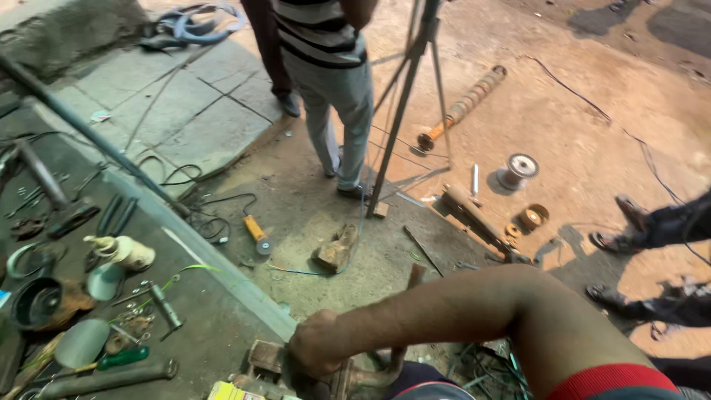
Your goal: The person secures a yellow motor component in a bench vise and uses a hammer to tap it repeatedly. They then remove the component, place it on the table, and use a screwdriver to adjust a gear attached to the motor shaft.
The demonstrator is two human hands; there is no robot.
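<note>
Right hand [317, 348] was clenched on a rusty metal part [355, 379] at the bottom edge of view, arm reaching in from the lower right with a red sleeve cuff [607, 379] showing; the grip looked firm, knuckles up, likely to steady or press the part against the block [265, 355] just beside it. Exactly what the fingers closed around was hidden under the hand. Left hand was not in view. The part sat at the near end of a dark workbench [200, 326], close to its right edge, where it drops to the ground. Along the bench lay loose tools, scattered as if within reach: a green-handled screwdriver [118, 360], a long steel bar [104, 381], a white bottle [122, 252] on its side, a bolt [164, 305], a round lid [83, 342], pliers [111, 222] further back. On the dirt floor past the bench edge lay an orange-handled grinder [257, 233] with its cable trailing, a worn wooden block [337, 248], a wire spool [518, 169], and a long ribbed shaft [463, 105]. A tripod leg [400, 118] stood planted near a person in a striped shirt [318, 33], standing well apart from the bench. Another person's sandalled feet [629, 215] showed at the right edge.
</note>
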